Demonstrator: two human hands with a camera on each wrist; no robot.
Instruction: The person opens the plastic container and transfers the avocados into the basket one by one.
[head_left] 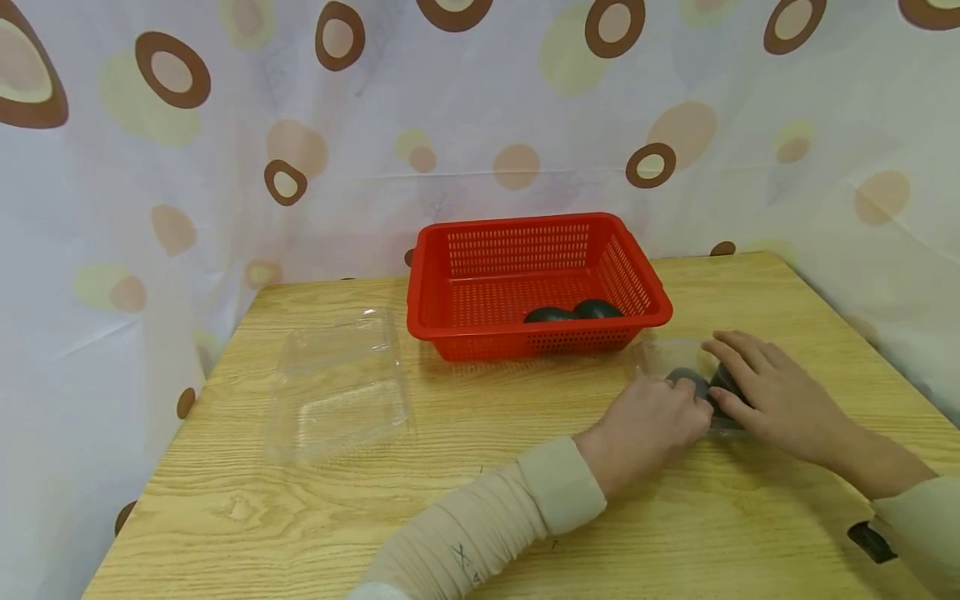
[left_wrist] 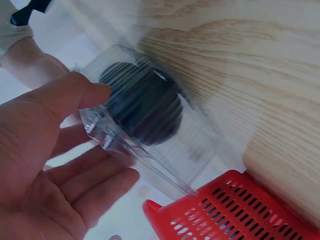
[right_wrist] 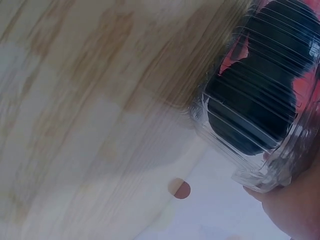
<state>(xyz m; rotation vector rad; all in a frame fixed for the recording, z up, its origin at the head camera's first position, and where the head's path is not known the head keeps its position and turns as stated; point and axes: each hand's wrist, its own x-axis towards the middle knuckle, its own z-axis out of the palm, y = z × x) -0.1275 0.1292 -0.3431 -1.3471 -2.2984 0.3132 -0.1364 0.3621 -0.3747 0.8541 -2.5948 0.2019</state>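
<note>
A clear plastic box (head_left: 660, 354) sits at the right side of the table, with two dark, smooth oval fruits (right_wrist: 252, 107) in it. My left hand (head_left: 656, 417) is at the front left of this box. In the left wrist view its thumb (left_wrist: 92, 95) lies over the rim, with the other fingers below, so the rim is pinched between them. From the right, my right hand (head_left: 787, 404) reaches over the other end, fingers bent across it and thumb at the front side. Part of that hand shows at the box's ribbed corner in the right wrist view.
A red perforated basket (head_left: 480, 346) stands at the back middle, with two more dark oval fruits (head_left: 551, 315) inside. Another clear plastic container (head_left: 345, 392) lies on the left of the wooden table (head_left: 247, 508). A patterned curtain (head_left: 450, 108) hangs behind and at both sides.
</note>
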